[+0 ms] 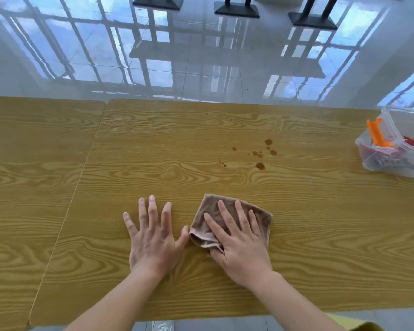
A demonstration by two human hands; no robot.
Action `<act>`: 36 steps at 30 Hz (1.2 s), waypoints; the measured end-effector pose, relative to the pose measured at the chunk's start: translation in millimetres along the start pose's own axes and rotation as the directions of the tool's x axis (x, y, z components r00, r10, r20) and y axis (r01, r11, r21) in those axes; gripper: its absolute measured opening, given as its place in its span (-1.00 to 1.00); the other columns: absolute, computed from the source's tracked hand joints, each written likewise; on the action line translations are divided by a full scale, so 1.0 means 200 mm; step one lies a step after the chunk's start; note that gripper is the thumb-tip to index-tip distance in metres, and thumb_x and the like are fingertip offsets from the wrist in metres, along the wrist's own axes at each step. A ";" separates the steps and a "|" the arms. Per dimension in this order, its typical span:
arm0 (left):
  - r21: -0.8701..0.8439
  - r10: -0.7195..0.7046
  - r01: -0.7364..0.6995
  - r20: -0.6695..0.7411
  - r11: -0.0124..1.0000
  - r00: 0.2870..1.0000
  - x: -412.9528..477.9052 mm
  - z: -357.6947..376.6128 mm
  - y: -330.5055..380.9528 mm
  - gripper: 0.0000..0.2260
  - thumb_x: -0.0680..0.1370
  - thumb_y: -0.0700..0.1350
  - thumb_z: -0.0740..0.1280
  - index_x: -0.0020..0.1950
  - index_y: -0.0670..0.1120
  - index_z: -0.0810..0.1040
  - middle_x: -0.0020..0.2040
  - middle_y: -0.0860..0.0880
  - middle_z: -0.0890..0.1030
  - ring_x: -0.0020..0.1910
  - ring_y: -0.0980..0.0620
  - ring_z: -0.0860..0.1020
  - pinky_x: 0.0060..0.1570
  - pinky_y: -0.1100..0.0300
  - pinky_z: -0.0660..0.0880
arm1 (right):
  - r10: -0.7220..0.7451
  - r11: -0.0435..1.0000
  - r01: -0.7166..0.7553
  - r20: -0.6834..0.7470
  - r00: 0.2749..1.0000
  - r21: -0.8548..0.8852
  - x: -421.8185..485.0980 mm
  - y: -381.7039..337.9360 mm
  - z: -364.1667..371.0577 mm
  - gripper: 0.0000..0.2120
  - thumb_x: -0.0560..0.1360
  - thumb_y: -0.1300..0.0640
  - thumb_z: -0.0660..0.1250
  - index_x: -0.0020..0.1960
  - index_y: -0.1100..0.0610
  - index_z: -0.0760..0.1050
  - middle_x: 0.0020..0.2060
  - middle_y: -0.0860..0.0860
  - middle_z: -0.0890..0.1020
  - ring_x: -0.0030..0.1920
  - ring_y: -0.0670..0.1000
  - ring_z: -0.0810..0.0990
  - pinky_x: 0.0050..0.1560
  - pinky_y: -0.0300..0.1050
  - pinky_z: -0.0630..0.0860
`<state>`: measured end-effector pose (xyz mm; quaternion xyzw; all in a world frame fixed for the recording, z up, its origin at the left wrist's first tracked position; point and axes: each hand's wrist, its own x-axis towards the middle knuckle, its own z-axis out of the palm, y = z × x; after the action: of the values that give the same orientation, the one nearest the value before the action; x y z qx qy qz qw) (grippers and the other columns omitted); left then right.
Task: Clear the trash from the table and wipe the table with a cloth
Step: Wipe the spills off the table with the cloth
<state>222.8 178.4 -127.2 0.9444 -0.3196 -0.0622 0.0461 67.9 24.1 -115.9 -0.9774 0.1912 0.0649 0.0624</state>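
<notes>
A folded brown cloth (210, 211) lies on the wood-grain table (177, 144) near its front edge. My right hand (239, 240) lies flat on the cloth with fingers spread, pressing it down. My left hand (153, 237) rests palm down on the bare table just left of the cloth, fingers apart, thumb close to the cloth's edge. Several dark brown spots of spilled liquid (258, 154) mark the table beyond the cloth, to the upper right.
A clear plastic bin (392, 168) with an orange piece and colourful wrappers inside stands at the table's right edge. A second table (34, 163) adjoins on the left. Beyond lies a glossy tiled floor with black table bases (237, 10).
</notes>
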 end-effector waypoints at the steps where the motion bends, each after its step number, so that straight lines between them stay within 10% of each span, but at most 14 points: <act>1: -0.002 -0.002 0.002 -0.003 1.000 1.000 0.00 0.00 0.00 -0.33 0.51 0.36 -0.02 0.52 0.03 0.19 0.60 -0.19 0.04 0.59 -0.18 -0.14 0.46 -0.37 -0.17 | -0.067 0.998 0.067 -0.018 0.998 -0.023 -0.08 0.05 0.01 -0.31 0.54 -0.41 0.00 0.59 -0.25 -0.08 0.62 -0.05 -0.07 0.60 0.17 -0.17 0.48 0.27 -0.05; 10: 0.017 0.006 -0.007 0.010 1.000 1.000 0.00 0.00 0.00 -0.32 0.52 0.37 -0.07 0.54 0.02 0.16 0.61 -0.20 0.00 0.59 -0.19 -0.19 0.46 -0.37 -0.20 | 0.466 0.875 -0.472 0.073 0.882 0.112 0.55 0.10 -0.09 -0.32 0.53 -0.40 -0.20 0.57 -0.23 -0.30 0.56 -0.03 -0.38 0.52 0.21 -0.44 0.48 0.29 -0.35; 18: -0.037 -0.003 0.004 0.026 0.999 1.000 -0.01 -0.03 -0.01 -0.39 0.53 0.22 -0.02 0.54 0.03 0.25 0.61 -0.19 0.07 0.60 -0.17 -0.12 0.47 -0.35 -0.16 | 0.125 0.989 -0.123 -0.017 0.992 0.086 0.32 -0.14 -0.01 -0.35 0.54 -0.38 -0.13 0.58 -0.28 -0.17 0.60 -0.09 -0.26 0.58 0.13 -0.30 0.51 0.22 -0.25; 24: -0.075 0.005 -0.005 0.006 0.997 1.000 -0.02 -0.01 -0.01 -0.42 0.53 0.17 -0.01 0.53 0.01 0.28 0.60 -0.18 0.12 0.60 -0.16 -0.08 0.48 -0.35 -0.13 | 0.431 0.881 -0.444 0.109 0.896 0.161 0.79 -0.06 -0.15 -0.35 0.56 -0.37 -0.12 0.58 -0.25 -0.24 0.57 -0.05 -0.36 0.52 0.18 -0.45 0.48 0.27 -0.37; 30: -0.126 0.018 -0.011 0.052 0.992 0.998 0.00 -0.05 -0.01 -0.39 0.50 0.24 -0.01 0.48 -0.01 0.32 0.57 -0.20 0.15 0.59 -0.20 -0.04 0.45 -0.40 -0.15 | 0.148 0.988 -0.147 -0.004 0.989 0.054 0.31 0.01 -0.02 -0.34 0.52 -0.43 -0.09 0.54 -0.36 -0.24 0.59 -0.15 -0.28 0.56 0.05 -0.38 0.51 0.17 -0.26; 36: -0.074 0.205 -0.205 -0.003 0.976 0.979 0.27 -0.09 0.08 -0.37 0.56 0.26 -0.04 0.53 -0.05 0.26 0.56 -0.18 0.18 0.59 -0.19 0.02 0.45 -0.41 -0.09 | 0.551 0.833 -0.553 0.052 0.833 0.034 0.20 0.48 -0.09 -0.33 0.44 -0.50 -0.33 0.49 -0.37 -0.39 0.55 -0.15 -0.37 0.55 0.03 -0.39 0.54 0.12 -0.26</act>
<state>258.0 134.6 -112.3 0.9040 -0.4127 -0.0709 0.0864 70.0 -81.8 -112.8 -0.8775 0.4650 0.0952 0.0680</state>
